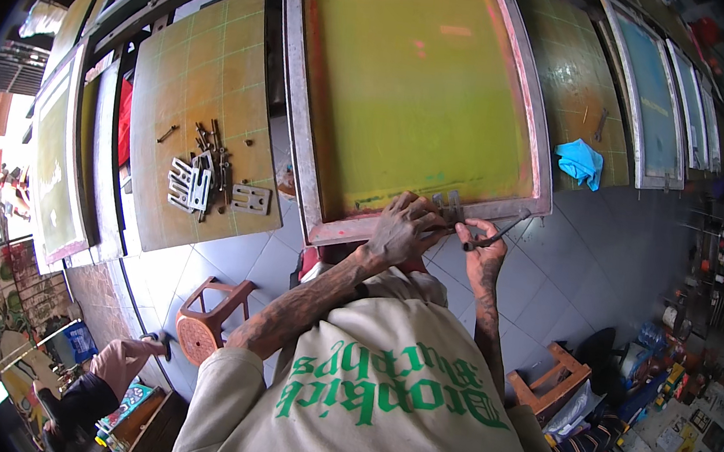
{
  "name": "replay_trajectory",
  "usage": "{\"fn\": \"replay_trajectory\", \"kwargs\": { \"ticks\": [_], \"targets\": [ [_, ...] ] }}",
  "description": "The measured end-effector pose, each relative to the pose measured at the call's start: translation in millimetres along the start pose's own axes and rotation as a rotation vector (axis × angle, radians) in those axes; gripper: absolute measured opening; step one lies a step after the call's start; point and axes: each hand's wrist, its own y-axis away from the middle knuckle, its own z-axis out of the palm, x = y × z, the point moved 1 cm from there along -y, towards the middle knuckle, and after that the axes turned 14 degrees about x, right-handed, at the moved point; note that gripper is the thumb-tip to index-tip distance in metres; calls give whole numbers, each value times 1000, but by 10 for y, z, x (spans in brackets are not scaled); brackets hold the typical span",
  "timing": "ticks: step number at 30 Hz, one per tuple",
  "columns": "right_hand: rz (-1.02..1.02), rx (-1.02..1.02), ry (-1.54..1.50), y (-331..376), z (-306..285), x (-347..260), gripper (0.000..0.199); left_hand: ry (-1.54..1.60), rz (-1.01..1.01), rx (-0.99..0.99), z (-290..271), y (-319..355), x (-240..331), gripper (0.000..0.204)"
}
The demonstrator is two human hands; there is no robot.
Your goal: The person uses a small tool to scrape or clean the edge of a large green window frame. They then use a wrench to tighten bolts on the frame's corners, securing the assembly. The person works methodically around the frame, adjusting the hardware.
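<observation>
In front of me lies a screen-printing frame (425, 83) with yellow-green mesh and a pale metal border. At its near edge my left hand (401, 233) is closed, fingers bent around the lower part of a slotted metal bracket (448, 203). Just to the right, my right hand (484, 255) grips a dark wrench (499, 236), its thick end at my fingers and its thin end pointing up right along the border. The fingers of both hands nearly meet below the bracket. What lies under my left fingers is hidden.
On the left board (205, 86) lie loose bolts (222, 163) and several slotted brackets (199, 187). A blue cloth (580, 163) hangs over the right board (563, 79). More screens (646, 97) stand around. A brown stool (201, 333) and a wooden stool (550, 383) are behind; a person (113, 372) sits lower left.
</observation>
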Motion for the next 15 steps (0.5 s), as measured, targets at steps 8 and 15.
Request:
{"fn": "replay_trajectory", "kwargs": {
  "ticks": [8, 15],
  "targets": [
    [-233, -192, 108, -97, -56, 187, 13, -163, -132, -116, -67, 46, 165, 37],
    [-185, -421, -3, -288, -153, 170, 15, -344, -165, -20, 57, 168, 329, 34]
  ]
}}
